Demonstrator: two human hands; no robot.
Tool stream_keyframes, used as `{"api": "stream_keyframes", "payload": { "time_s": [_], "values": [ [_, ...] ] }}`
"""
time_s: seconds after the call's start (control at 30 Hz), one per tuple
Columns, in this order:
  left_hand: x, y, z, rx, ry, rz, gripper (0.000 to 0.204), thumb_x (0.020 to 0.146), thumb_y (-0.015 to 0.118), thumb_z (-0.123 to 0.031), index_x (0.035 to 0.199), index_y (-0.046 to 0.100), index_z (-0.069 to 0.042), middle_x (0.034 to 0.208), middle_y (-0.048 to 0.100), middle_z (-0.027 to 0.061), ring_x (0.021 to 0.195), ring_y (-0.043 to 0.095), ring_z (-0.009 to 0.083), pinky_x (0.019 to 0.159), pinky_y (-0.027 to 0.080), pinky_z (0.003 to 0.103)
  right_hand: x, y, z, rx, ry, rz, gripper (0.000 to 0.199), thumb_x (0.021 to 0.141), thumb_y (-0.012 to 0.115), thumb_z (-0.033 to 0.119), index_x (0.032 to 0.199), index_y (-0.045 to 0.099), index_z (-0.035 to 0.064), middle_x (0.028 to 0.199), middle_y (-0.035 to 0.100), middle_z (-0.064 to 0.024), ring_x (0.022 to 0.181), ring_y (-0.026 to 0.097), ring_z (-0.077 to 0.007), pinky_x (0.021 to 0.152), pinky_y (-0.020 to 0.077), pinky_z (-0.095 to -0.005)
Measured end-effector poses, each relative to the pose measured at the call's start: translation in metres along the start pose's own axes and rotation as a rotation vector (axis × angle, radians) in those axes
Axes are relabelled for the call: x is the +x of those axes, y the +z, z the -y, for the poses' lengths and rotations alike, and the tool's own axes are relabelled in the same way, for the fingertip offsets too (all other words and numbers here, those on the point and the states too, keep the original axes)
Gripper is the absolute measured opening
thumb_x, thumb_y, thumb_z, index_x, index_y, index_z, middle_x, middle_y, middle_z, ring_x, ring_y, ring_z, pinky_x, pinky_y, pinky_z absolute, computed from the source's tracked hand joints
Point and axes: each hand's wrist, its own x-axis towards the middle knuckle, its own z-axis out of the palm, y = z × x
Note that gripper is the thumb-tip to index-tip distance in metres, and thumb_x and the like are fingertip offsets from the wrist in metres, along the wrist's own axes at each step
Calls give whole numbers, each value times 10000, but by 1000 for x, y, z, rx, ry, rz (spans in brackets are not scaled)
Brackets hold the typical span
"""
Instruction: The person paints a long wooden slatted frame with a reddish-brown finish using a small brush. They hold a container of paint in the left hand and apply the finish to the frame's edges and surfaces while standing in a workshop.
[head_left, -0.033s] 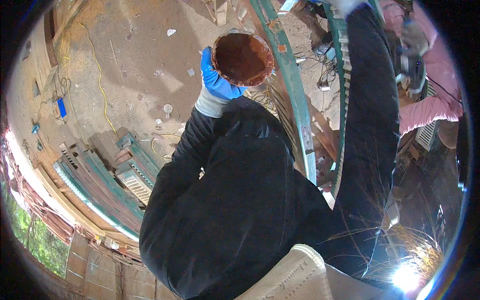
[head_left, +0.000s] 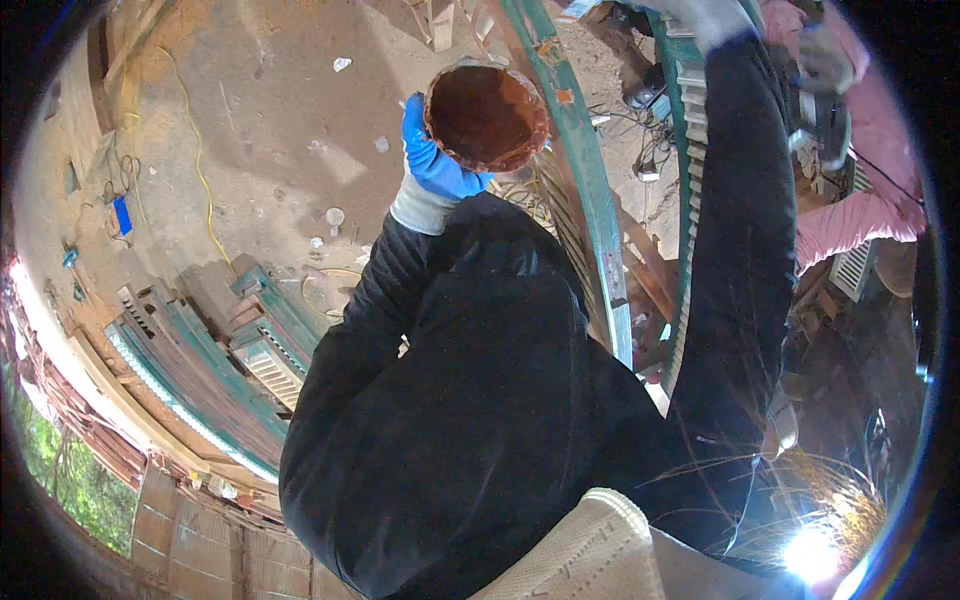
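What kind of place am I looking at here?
Probably an open-air woodwork or restoration yard. Green louvred shutters lie stacked on a bare dirt floor, and cables trail across it. The gloved left hand holds a round reddish bowl beside a green-painted wooden frame.

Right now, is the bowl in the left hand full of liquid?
No: the left hand holds a reddish-brown bowl that looks empty.

An outdoor woodworking yard: dirt floor [head_left: 270, 140], stacked green louvred shutters [head_left: 250, 350], yellow cable [head_left: 205, 180], scattered timber offcuts [head_left: 440, 25].
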Motion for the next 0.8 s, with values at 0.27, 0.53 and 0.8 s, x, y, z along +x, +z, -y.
{"api": "stream_keyframes", "payload": {
  "time_s": [0.27,0.53,0.8],
  "values": [
    [-1,-3,2,102,56,-72,856,926,365,-791,1566,393,-223,1598,419,161,1438,416,474,1172,282,737,-101,97,33,638,283,-406,355,944,694,354,1166,738,80,1009,755,-96,911,725,-230,827,551,-335],
    [1,-13,0,111,72,-66,865,938,343,-771,1574,372,-185,1596,404,203,1433,418,482,1167,294,732,-103,91,64,751,332,-499,405,934,678,420,1146,755,83,979,759,-97,865,727,-210,794,554,-327],
    [1,-15,-2,79,32,-39,872,935,351,-772,1578,366,-183,1605,391,203,1442,408,473,1181,275,725,-93,101,57,672,422,-450,452,925,676,476,1145,761,91,973,758,-113,860,730,-238,788,557,-335]
  ]
}}
